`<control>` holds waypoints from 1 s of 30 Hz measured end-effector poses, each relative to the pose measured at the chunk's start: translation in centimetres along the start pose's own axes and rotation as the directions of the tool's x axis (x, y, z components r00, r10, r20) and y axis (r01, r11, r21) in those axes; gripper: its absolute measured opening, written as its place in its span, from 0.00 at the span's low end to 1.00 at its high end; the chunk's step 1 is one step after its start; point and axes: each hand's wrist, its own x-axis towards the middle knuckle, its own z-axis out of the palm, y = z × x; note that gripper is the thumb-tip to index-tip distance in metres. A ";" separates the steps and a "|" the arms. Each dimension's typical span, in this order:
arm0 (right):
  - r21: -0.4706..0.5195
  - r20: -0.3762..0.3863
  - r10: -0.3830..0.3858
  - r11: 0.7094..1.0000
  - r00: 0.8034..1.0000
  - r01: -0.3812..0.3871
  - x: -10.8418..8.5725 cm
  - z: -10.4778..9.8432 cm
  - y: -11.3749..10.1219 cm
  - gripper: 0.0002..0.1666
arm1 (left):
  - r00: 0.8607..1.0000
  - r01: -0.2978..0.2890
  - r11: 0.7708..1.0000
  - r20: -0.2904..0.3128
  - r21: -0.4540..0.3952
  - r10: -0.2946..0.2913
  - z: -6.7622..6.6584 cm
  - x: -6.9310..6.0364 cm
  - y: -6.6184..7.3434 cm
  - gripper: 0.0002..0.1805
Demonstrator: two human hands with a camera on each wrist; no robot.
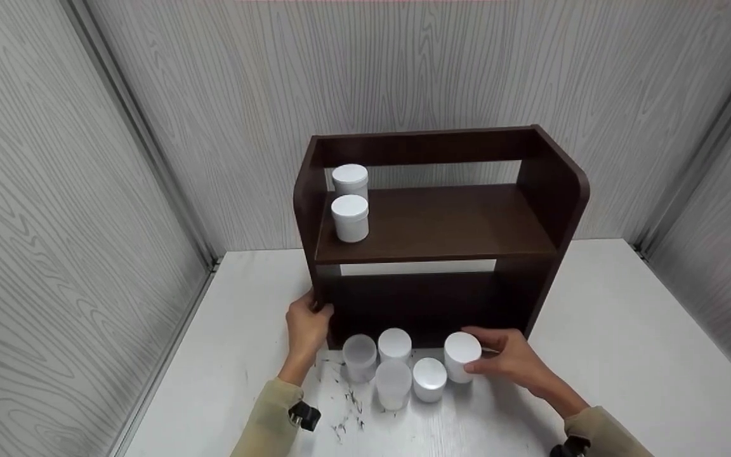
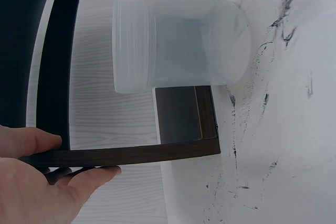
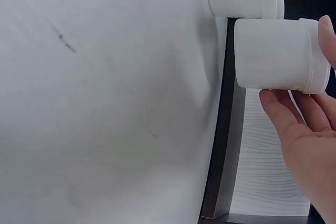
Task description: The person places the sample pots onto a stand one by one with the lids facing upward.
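The right hand (image 1: pixel 506 359) pinches a white lidded jar (image 1: pixel 462 357), fingers spread to its width, beside 4 other jars (image 1: pixel 429 381); the left hand (image 1: pixel 307 327) grips the wooden shelf (image 1: pixel 460 222). Keep the jar upright, clear of neighbours.

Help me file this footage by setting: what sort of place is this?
Probably a small staged booth: wood-grain panels on three sides of a white table, with a dark shelf unit and white jars.
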 end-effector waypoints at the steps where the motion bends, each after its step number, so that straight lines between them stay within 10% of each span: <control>1: -0.002 -0.002 -0.002 1.000 1.000 0.002 -0.1 0.0 -0.2 0.43 | 1.000 0.000 1.000 0.000 -0.002 0.000 0.0 0.0 0.0 0.27; 30: 0.041 0.019 0.037 0.998 0.999 -0.038 -1.2 0.2 -5.8 0.45 | 1.000 0.003 1.000 0.003 0.004 -0.003 0.0 -0.1 0.1 0.26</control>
